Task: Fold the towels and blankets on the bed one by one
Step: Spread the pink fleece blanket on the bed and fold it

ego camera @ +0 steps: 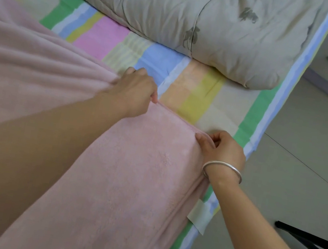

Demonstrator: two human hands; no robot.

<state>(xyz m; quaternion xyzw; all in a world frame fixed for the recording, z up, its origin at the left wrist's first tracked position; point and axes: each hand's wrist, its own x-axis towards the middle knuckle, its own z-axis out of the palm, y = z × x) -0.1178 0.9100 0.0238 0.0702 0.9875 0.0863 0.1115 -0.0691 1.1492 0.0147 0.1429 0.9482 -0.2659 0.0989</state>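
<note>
At the far left, the pink blanket (pixel 132 173) is lying spread over the striped bed (pixel 214 93), and its cloth is gathering into long ridges that are all running rightward into the left hand (pixel 134 90). That hand is resting knuckles-up on the bed with its fingers curled under, clamping a bunch of the blanket and pinching the near end of a thick, doubled hem. From there the hem is stretching down and to the right in a fairly taut line to the right hand (pixel 224 151), which is wearing a silver bracelet (pixel 223 170) at the wrist and is nipping the blanket's corner between thumb and bent fingers. So the edge being worked is lying directly between the two hands, and the blanket's long body is trailing from that edge back toward the person, along the side of the bed. The right hand is sitting nearer the bed's side, just beside the drop to the tiled floor (pixel 307 149), while the left hand is further in over the mattress. Judging by this, the next fold is likely depending on both hands carrying that shared edge together, across or back along the blanket's length. A beige quilt (pixel 158 2) is lying beyond both hands, well apart from the blanket.
</note>
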